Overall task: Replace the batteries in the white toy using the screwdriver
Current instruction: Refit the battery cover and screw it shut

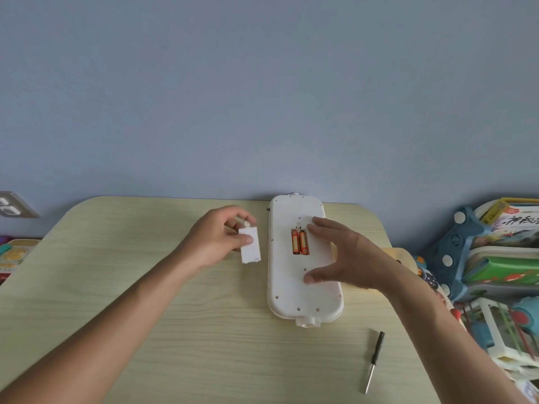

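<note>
The white toy (291,290) lies face down on the table, its long side running away from me. Its battery compartment is open and holds two orange batteries (300,242) side by side. My right hand (341,258) rests spread on the toy's right side, thumb near the middle and fingers beside the compartment. My left hand (217,239) pinches the small white battery cover (250,248) just left of the toy, slightly above the table. The black-handled screwdriver (374,361) lies on the table at the near right, away from both hands.
The light wooden table (145,301) meets a blue wall at its far edge. A shelf of toys and books (495,258) stands close on the right. A colourful toy (14,255) sits at the left edge, and a wall socket (11,205) is above it.
</note>
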The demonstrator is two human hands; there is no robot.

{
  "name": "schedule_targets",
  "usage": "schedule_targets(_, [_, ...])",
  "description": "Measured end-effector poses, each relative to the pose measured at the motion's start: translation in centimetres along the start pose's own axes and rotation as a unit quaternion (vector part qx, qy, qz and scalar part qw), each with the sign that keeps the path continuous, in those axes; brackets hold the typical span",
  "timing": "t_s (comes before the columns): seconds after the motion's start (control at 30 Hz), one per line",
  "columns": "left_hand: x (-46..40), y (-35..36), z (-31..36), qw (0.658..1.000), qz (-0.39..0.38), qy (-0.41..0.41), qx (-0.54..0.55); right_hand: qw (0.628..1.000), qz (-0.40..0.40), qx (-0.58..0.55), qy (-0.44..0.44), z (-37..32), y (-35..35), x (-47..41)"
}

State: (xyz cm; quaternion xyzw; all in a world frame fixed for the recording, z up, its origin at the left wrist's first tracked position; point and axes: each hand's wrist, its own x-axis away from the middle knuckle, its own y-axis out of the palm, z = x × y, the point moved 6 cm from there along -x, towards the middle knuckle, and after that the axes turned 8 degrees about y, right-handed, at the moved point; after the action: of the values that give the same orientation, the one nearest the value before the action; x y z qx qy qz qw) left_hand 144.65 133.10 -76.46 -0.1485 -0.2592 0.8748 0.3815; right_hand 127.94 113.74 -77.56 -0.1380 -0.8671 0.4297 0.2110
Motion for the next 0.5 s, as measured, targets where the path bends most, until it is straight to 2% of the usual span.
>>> schedule_targets(0.17, [-2.4, 3.2, 4.0, 0.994, 0.044, 0.065, 0.081, 1.0, 0.002, 0.005, -0.003, 0.0, 0.1, -0.1])
schedule_targets(0.5, [-3.4, 6.6, 4.1, 0.996, 0.018, 0.049, 0.07, 1.0, 0.006, -0.005, -0.019, -0.1, 0.0, 0.0])
